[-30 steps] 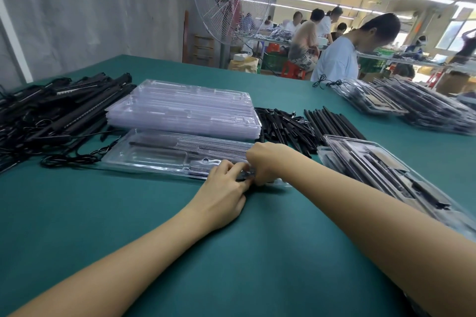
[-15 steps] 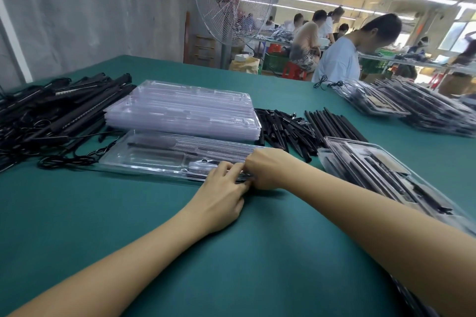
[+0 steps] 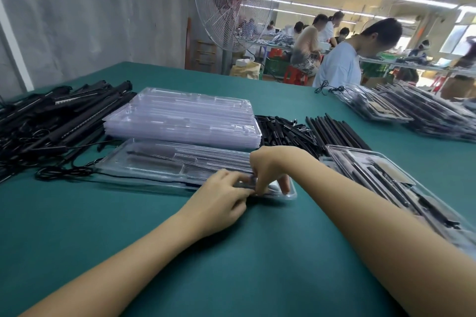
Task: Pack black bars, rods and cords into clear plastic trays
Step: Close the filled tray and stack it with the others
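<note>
Glossy clear plastic tray (image 3: 154, 162) lies on matt green cloth-like table (image 3: 128, 226).

You have one open tray (image 3: 154, 165). Behind it sits one stack of empty trays (image 3: 185, 121); left of it, one heap of bars and cords (image 3: 56, 121); right of it, two rod piles, the tangled pile (image 3: 283, 131) and the straight pile (image 3: 337, 131), plus one near packed stack (image 3: 391, 185) and two far packed heaps (image 3: 412, 110).
</note>
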